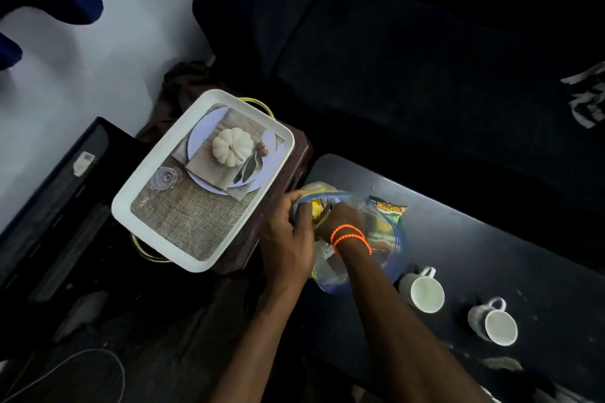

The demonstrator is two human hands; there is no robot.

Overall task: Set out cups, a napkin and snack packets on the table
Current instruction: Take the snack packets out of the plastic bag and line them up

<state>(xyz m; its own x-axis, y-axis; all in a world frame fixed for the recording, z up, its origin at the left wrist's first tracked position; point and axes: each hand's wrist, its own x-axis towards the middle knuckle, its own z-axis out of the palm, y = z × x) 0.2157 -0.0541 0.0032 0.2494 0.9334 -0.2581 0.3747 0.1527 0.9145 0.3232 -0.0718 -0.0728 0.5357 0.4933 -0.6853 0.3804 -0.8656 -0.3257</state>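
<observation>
I see left grip (288, 232) closed on plastic bag (389, 239) rim | right grip (337, 217) inside bag, state unclear | two cups (424, 291) on surface (491, 239) | tray (203, 180) beside.

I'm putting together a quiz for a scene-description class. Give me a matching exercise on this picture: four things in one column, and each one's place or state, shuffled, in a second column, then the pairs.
Things
1. white tray
2. two white cups
3. right hand
4. snack packet

Places or states
A. standing empty on the dark table
B. reaching inside the clear plastic bag
C. resting on the brown stool beside the table
D. lying on the table just past the bag

Pairs: 1-C, 2-A, 3-B, 4-D
</observation>
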